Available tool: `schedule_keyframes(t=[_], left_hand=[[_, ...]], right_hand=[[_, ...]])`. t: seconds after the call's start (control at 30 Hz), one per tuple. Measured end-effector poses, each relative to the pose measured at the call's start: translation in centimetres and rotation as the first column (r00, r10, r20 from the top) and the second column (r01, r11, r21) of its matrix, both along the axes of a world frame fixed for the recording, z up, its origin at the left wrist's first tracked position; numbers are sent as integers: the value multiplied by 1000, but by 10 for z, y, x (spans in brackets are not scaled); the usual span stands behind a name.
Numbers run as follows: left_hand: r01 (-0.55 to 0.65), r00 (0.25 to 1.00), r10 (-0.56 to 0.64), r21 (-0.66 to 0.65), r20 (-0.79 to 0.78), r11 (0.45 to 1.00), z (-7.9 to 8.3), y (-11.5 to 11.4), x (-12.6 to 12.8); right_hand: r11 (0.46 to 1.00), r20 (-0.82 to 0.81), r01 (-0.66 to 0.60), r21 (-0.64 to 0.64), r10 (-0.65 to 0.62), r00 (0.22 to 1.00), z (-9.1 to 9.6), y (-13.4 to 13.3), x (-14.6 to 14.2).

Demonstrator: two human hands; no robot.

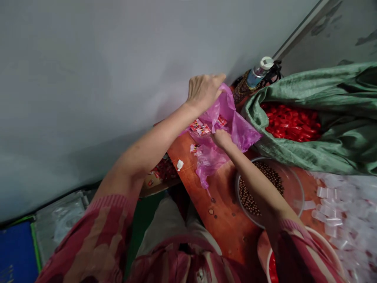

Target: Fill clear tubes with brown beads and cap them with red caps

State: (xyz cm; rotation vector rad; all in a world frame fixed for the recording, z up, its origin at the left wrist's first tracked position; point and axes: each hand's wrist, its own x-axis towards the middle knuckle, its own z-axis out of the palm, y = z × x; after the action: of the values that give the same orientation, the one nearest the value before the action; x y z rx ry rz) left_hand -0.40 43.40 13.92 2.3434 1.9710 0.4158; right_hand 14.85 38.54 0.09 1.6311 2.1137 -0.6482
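A pink plastic bag [244,131] lies spread on the orange tabletop [219,200], near the wall. My left hand [204,90] grips the bag's upper edge and lifts it, fingers closed. Lower down, my right hand [221,138] is closed on the bag's near side; its fingertips are partly hidden. Several small red printed packets [203,129] show at the bag's opening between my hands. One more packet [193,148] rests at the bag's left edge.
Right of my right forearm stands a clear bowl [300,196] of brown beads. Beyond it, a green sack [282,151] holds red pieces. White translucent plastic pieces [332,212] cover the right side. A bottle [259,72] stands at the back; a pink bucket [265,247] is in front.
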Motion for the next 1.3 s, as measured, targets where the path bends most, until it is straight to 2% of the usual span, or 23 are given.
schedule_keyframes(t=[0.1,0.17,0.27,0.37,0.57,0.73,0.8,0.9,1.03,1.17,1.23,1.3], left_hand=[[-28,999,29,-20,34,999,-7,5,-6],[-50,997,54,-61,52,997,-12,8,-12],[-66,996,71,-92,46,994,-23,8,-24],[-46,997,50,-62,63,997,-37,4,-37],[8,991,-13,34,135,999,-63,-8,-52],[-17,980,1,82,201,996,-78,-22,-64],[-52,971,20,128,239,990,-81,-34,-72],[-143,945,57,252,323,957,-87,-69,-80],[-322,886,146,357,441,877,-102,-128,-75],[-507,777,340,206,529,837,-131,-171,-61],[-520,750,386,118,538,846,-150,-184,-55],[-533,728,441,30,525,845,-171,-191,-52]], right_hand=[[988,-2,147,42,-147,989,-21,9,-17],[977,-30,198,75,-196,980,-36,10,-27],[972,-99,201,121,-190,977,-55,11,-37],[971,-146,198,136,-178,973,-68,16,-43],[955,-215,292,43,-277,937,-78,38,-40],[923,-379,383,-39,-369,849,-72,38,-16],[912,-462,406,-64,-387,798,-65,34,-6],[899,-566,424,-108,-406,717,-54,31,-2],[886,-625,439,-152,-430,651,-52,42,-23],[876,-557,455,-159,-460,691,-60,59,-55],[882,-507,448,-144,-455,733,-59,58,-62],[904,-474,410,-121,-416,776,-49,49,-60]])
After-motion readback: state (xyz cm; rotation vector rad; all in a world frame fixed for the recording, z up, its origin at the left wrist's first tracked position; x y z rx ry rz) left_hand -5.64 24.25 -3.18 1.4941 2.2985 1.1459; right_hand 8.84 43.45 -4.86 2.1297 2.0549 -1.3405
